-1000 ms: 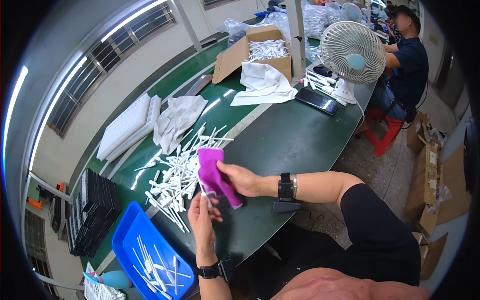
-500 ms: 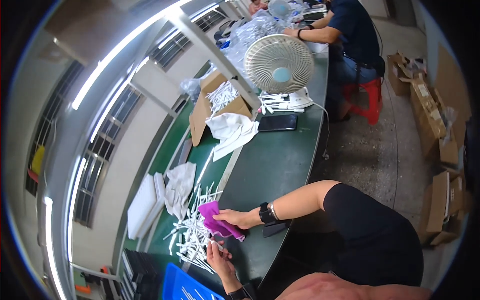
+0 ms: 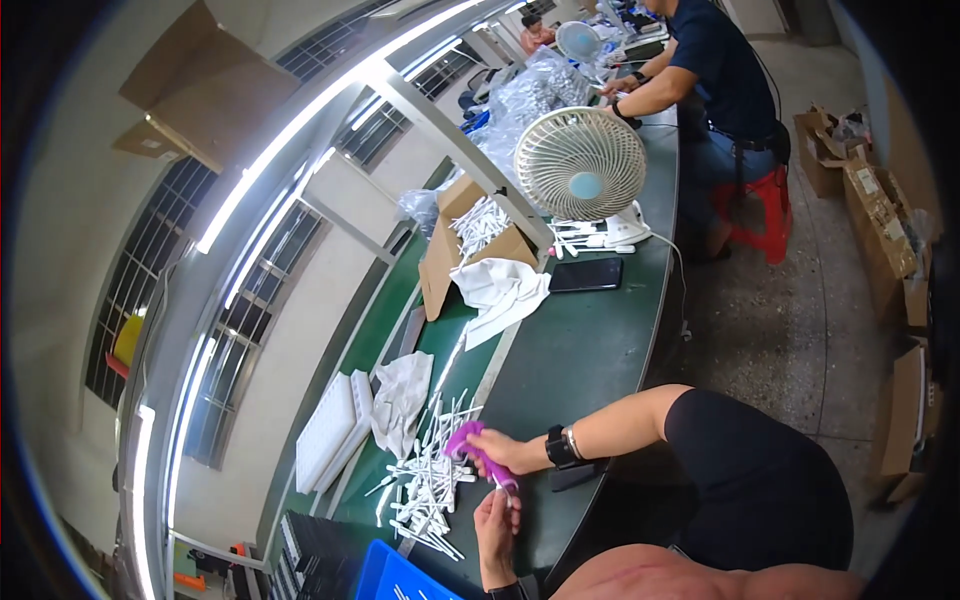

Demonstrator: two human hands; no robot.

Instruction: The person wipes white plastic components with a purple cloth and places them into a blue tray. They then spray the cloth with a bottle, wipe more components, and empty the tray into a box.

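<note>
My right hand [image 3: 503, 452] is closed on a purple cloth [image 3: 463, 438], bunched into a narrow fold. Just below it, my left hand [image 3: 495, 522] is closed with its fingertips pinching a slim white stick [image 3: 502, 488], most of it hidden. The lower end of the cloth meets the stick between the hands and appears wrapped against it. Beside both hands lies a loose heap of white sticks with thicker ends [image 3: 430, 497] on the green bench [image 3: 560, 350].
A blue bin [image 3: 378, 570] sits near my left hand, by black stacked trays [image 3: 310, 550]. White blocks [image 3: 335, 430], white cloths [image 3: 495, 295], a carton of white parts [image 3: 440, 255], a phone [image 3: 586, 275] and a fan [image 3: 582, 165] line the bench. A co-worker [image 3: 715, 90] sits beyond.
The purple cloth, spread out before, is now gathered in my right hand. My hands have come together, the left one meeting the cloth's lower end. The whole view has shifted slightly.
</note>
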